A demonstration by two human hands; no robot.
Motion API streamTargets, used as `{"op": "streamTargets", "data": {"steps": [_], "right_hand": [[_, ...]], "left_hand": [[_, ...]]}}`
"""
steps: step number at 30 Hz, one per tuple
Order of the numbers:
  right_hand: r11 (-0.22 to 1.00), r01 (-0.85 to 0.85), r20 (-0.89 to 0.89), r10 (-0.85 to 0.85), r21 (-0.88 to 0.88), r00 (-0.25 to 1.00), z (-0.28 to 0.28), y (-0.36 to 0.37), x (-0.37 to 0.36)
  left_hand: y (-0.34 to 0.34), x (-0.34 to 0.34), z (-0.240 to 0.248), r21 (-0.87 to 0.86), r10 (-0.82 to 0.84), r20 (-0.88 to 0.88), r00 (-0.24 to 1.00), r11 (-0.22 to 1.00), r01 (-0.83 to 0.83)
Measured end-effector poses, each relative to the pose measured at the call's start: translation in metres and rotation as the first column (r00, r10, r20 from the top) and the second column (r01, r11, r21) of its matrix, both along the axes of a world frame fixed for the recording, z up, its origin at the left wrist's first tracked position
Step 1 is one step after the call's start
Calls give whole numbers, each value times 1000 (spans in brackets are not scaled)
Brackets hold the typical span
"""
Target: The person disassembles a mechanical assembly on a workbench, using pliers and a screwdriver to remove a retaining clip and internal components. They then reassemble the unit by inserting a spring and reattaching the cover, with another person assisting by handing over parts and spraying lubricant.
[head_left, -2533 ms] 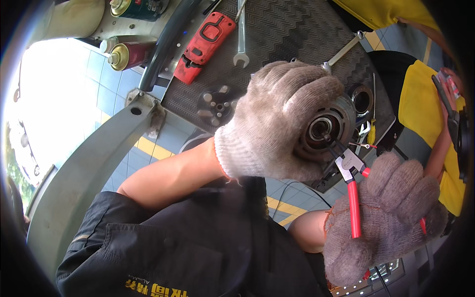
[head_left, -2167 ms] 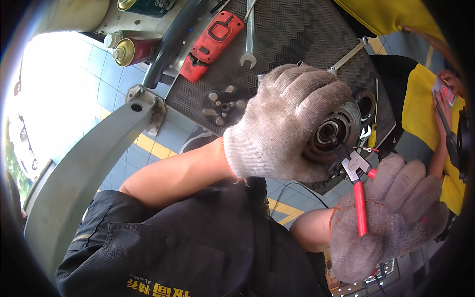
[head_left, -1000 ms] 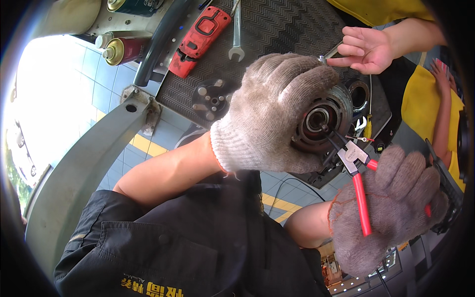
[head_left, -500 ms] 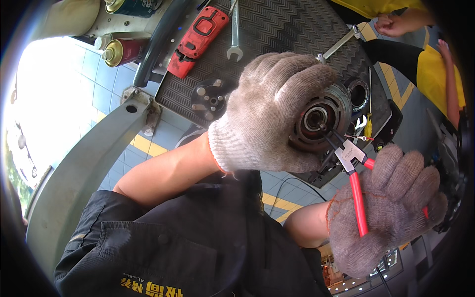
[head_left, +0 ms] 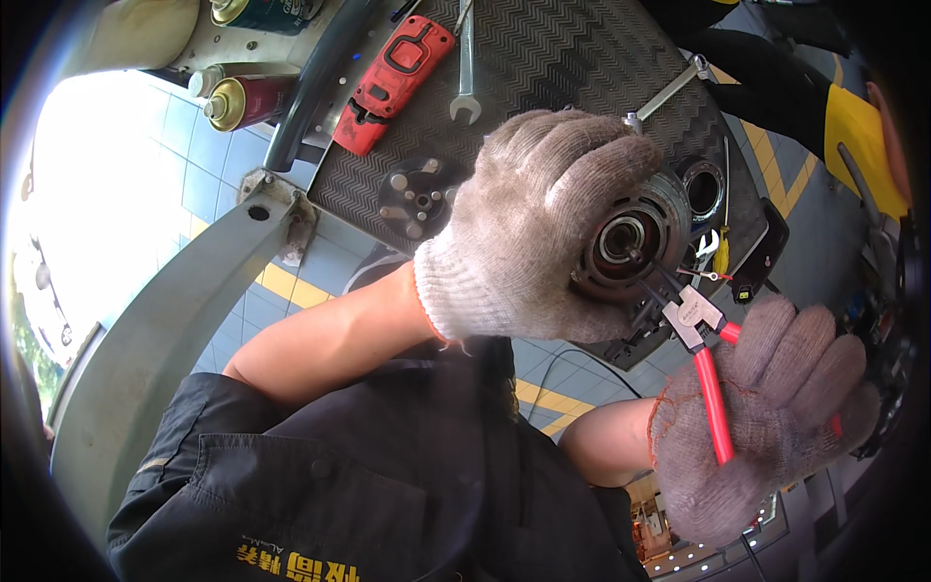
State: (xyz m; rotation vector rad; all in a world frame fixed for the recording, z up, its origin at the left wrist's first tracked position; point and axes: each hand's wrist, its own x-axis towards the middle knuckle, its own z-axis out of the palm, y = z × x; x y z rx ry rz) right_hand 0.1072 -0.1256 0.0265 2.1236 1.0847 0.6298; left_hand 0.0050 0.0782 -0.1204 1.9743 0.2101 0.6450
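One red can [head_left: 260, 100] is seen well to the left of the left hand [head_left: 533, 228], past the edge of the bench [head_left: 572, 58]. A red tool [head_left: 396, 85] is laid on the bench beyond that hand, to its left; a hub [head_left: 421, 201] is set just left of its knuckles, and a wrench [head_left: 466, 92] is placed beyond it. By the gloved left hand the pulley [head_left: 658, 233] is gripped along its left side. Pliers [head_left: 696, 312] are pointed into the pulley's centre from the right hand [head_left: 771, 417], by whose curled, gloved fingers and palm the spread handles are held. A ring [head_left: 704, 190] is seen right of the pulley, beyond the right hand.
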Motion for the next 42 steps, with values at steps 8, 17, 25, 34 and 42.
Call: {"op": "streamTargets", "data": {"steps": [8,17,25,34,42], "right_hand": [[1000,1,3,-1,-2,1000,2,-1,-1],[1000,6,1,-6,-22,1000,-2,3,-1],[999,-8,-11,8,-40,1000,-1,6,-3],[996,0,-37,-4,-89,999,7,9,-13],[991,-1,-28,-3,-130,1000,5,10,-13]], "left_hand": [[0,0,1,4,3,4,1000,1000,-3],[0,0,2,2,-15,-17,1000,1000,15],[0,0,2,10,-10,-28,1000,1000,10],[1,-1,3,17,-18,-25,1000,1000,19],[3,-1,1,28,-27,-9,1000,999,27]]}}
